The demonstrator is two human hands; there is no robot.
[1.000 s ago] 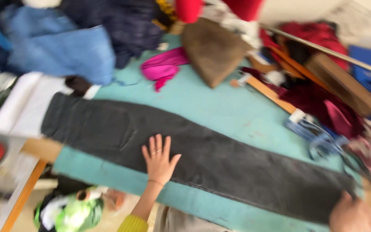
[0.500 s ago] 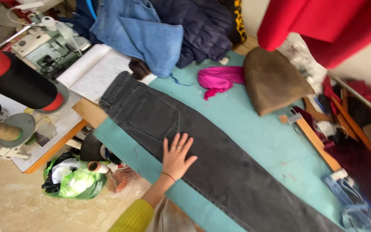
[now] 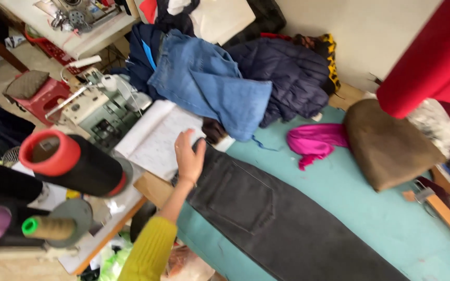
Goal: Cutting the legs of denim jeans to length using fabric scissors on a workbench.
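Only one of the person's arms shows. The left arm rises from the bottom edge of the view, just left of centre, and stretches up and to the right, nearly straight. A yellow sleeve (image 3: pixel 149 248) covers it up to the forearm; the wrist is bare. The left hand (image 3: pixel 188 158) is open, with its back to the camera, fingers (image 3: pixel 182 139) together and pointing away from the body, thumb on the right. The right hand is out of view.

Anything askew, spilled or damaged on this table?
Nothing spilled or damaged. The dark trousers lie flat, left hand at their waistband. Only oddity: the heaped blue jeans spill onto the open notebook.
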